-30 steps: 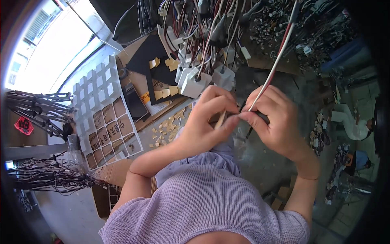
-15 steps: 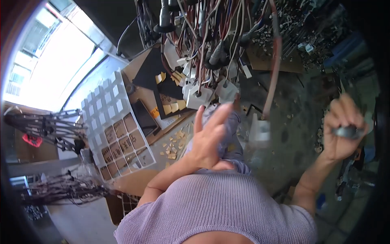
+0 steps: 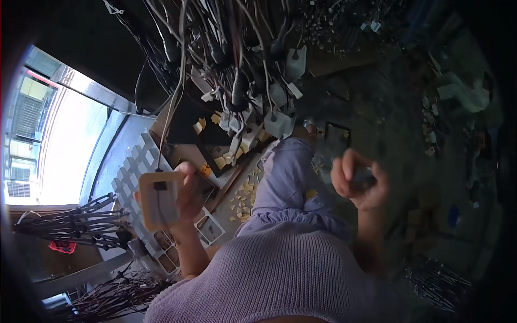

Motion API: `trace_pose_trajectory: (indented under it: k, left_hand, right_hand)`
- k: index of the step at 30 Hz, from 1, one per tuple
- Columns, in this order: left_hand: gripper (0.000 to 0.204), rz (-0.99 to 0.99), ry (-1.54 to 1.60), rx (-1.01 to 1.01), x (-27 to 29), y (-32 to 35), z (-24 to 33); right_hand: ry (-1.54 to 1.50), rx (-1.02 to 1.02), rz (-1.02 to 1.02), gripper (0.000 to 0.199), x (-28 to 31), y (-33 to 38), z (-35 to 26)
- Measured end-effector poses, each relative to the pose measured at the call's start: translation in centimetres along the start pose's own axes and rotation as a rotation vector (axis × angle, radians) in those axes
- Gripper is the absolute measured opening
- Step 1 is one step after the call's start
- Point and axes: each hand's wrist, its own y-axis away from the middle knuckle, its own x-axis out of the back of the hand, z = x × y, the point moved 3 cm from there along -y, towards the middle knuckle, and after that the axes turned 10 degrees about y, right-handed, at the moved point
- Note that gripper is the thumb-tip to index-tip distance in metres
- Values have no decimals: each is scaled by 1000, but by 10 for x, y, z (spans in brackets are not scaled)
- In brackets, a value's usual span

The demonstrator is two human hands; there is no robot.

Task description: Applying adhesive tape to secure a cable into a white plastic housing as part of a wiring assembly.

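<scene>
Tan-rimmed box in L hand, well off to the L of R hand

Box was up front on the person's L side, held above rows of white blocks; its tan rim faced the camera. Near-square, slightly taller than wide, so long axis ran approx. up-down in view, w/ a small tilt. Thin cable left the top edge & rose twd the hanging bundle; dark fitting sat just inside that edge.

Key relation: box to R hand = L-ward, roughly level, w/ the lilac trousers btwn them. L hand was nearer by far, b/c it was the one touching.

L hand: grasping, wrapped behind the box, skin showing at both sides; exact finger placement hidden, can't tell. R hand: half-curled round a dark grey piece, fingers bent, not a tight fist; blurry, so kind of piece n/k. No contact btwn R hand & box.

Nearby: other white boxes hung ahead on cables, btwn both hands; small yellow pieces lay scattered below, L of the trousers.
</scene>
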Motion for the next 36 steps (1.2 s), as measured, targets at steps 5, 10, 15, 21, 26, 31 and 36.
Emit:
trace_pose_trajectory:
  k: [5,10,15,21,26,31,36]
  left_hand:
    - [61,-318,-25,-245,-19,23,-61]
    - [77,-406,-107,-250,-33,27,-114]
    - [77,89,-610,-290,-52,-27,-131]
    - [75,127,-664,-215,-60,-46,-136]
    - [65,106,-1146,-297,-64,-56,-132]
    - [63,51,-1236,-212,-62,-72,-138]
    - [63,58,-1258,-136,-63,-78,-136]
  right_hand:
    - [-226,-138,32,48,21,-1,16]
    - [270,-145,98,52,13,-6,3]
    - [353,-68,-18,85,0,-13,-18]
    - [618,199,-93,64,-17,-32,-21]
    - [907,234,14,58,-27,-43,-23]
    - [1133,277,-56,55,-17,-48,-37]
    - [1198,231,-353,53,-19,-59,-51]
